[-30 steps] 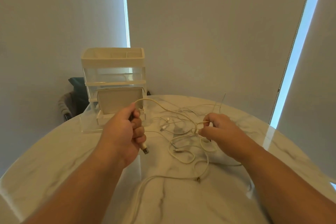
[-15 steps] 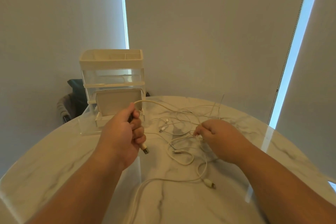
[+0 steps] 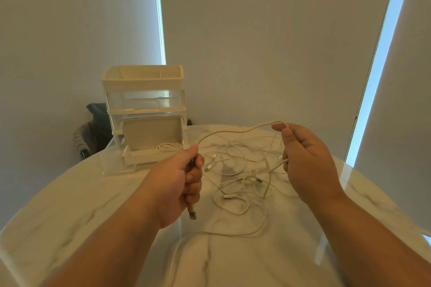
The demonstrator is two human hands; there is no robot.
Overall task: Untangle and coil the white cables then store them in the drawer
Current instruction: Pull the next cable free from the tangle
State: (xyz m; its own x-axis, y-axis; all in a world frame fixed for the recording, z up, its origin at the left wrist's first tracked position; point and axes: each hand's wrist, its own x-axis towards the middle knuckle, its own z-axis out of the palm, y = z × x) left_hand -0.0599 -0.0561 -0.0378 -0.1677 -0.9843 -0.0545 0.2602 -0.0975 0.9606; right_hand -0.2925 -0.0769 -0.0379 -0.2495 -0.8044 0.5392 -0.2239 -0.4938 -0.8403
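A tangle of white cables [image 3: 242, 177] lies on the round marble table [image 3: 70, 216] between my hands. My left hand [image 3: 179, 184] grips one cable in a fist; its USB plug [image 3: 192, 214] sticks out below the fist. That cable [image 3: 233, 131] arches up and right to my right hand [image 3: 305, 158], which is raised above the table and pinches it between thumb and fingers. Behind my left hand stands a clear drawer unit [image 3: 144, 105] with its bottom drawer [image 3: 149, 158] pulled out; a coiled white cable [image 3: 169, 147] lies inside.
A white tray [image 3: 142, 75] tops the drawer unit. A dark chair with cloth [image 3: 91, 133] stands behind the table at left. Window blinds fill the background. The table's curved edge runs close behind the drawer unit and along the right.
My right hand has left the tangle on the table and risen to the right, pulling the held cable into a taut arch. My left hand has kept its grip and place.
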